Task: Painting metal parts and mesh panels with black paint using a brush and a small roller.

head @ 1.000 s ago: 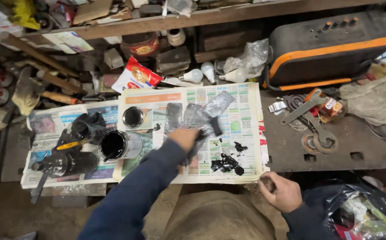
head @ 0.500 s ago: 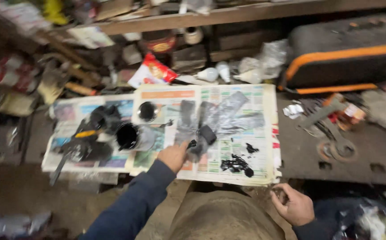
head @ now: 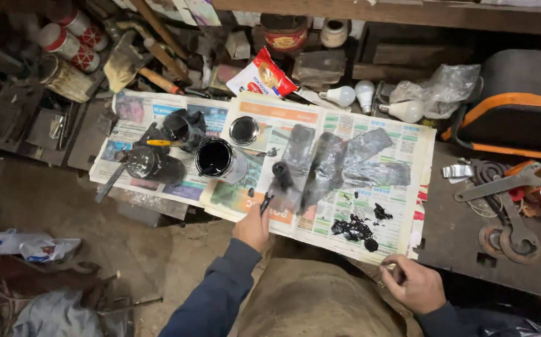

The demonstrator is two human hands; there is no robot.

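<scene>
Left hand (head: 253, 226) at near newspaper (head: 370, 206) edge, fingers pinching black-tipped paintbrush (head: 266, 201) beside open paint can (head: 215, 158). Right hand (head: 412, 286) curled at newspaper's near-right corner, fingers pinching the edge. Bare floor (head: 64, 206) left.

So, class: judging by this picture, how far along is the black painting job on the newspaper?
Done: several flat strips on the newspaper are already coated black. In hand: the left hand holds a small brush beside a black cylindrical part; the right hand rests at the paper's edge. Left: small black pieces lie apart, and the paint can is open.
</scene>
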